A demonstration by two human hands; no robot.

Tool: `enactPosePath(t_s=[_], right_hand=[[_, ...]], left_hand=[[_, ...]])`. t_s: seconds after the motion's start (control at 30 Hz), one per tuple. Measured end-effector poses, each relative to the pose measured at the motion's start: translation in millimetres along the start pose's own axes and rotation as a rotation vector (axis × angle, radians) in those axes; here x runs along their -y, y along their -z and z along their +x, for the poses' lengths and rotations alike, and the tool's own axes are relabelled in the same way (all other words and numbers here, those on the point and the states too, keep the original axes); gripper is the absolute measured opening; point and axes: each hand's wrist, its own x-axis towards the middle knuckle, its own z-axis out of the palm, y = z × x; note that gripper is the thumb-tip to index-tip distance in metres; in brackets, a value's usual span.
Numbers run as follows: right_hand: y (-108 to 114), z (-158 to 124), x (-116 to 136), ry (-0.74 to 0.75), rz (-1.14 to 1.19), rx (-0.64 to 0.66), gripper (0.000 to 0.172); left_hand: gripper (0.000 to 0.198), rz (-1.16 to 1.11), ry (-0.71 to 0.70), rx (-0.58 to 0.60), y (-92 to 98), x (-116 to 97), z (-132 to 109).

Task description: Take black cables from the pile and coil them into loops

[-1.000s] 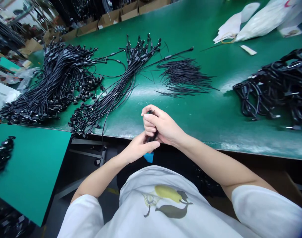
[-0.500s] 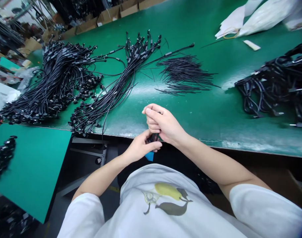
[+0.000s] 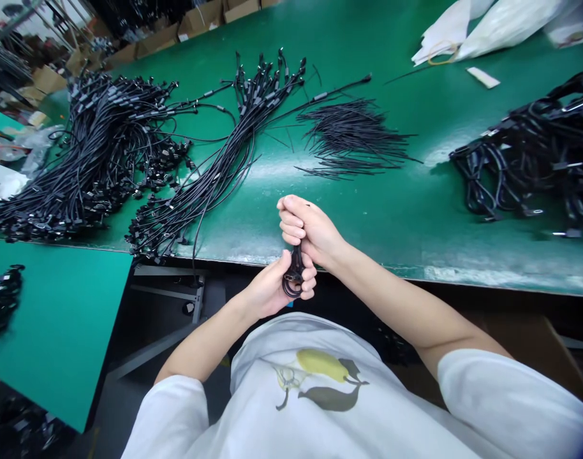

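Note:
A coiled black cable [image 3: 295,271] is held between my two hands, just over the front edge of the table. My left hand [image 3: 270,285] wraps round its lower loop, and a connector shows between thumb and fingers. Above it, my right hand [image 3: 313,231] is closed round the upper part of the bundle, with thumb and forefinger pinched together at the top; whatever lies in that pinch is too small to make out. Beyond my hands lies a heap of short black ties [image 3: 353,137]. To its left is a loose bunch of straight black cables [image 3: 234,143].
A larger pile of black cables [image 3: 104,140] lies on the left of the green table [image 3: 391,210]. Bundled coiled cables [image 3: 521,153] are heaped on the right. White bags [image 3: 506,32] lie at the back right, and cardboard boxes [image 3: 200,19] line the far edge.
My left hand has turned and its fingers now wrap the coil, so the cable's loop and connector show. My right hand stays closed above it. The view has shifted slightly.

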Motion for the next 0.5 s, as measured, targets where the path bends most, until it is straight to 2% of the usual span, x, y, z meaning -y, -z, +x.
enactPosePath(t_s=[0.07,0.17,0.23,0.3,0.4,0.5], right_hand=[[3,2,-2,0.067,-0.085,-0.047,0.036],[11,-4,-3,0.29,-0.416,-0.063,0.049],[19,-14,-5,0.478,-0.783,0.013,0.064],[26,-25,-12,0.618,-1.141,0.16,0.072],[33,-35,-26,0.706,-1.392,0.296,0.061],[31,-36,-38,0.714,-1.358,0.238,0.052]], left_hand=[[0.039,-0.014,-0.013,-0.025,-5.9,-2,3],[0.039,-0.095,-0.168,-0.156,-10.8,-13,8],[0.037,-0.162,-0.296,-0.257,-9.9,-24,9],[0.034,-0.191,-0.355,-0.35,-6.8,-34,9],[0.032,-0.184,-0.324,-0.468,-2.9,-41,9],[0.031,-0.163,-0.324,-0.472,-3.0,-37,9]])
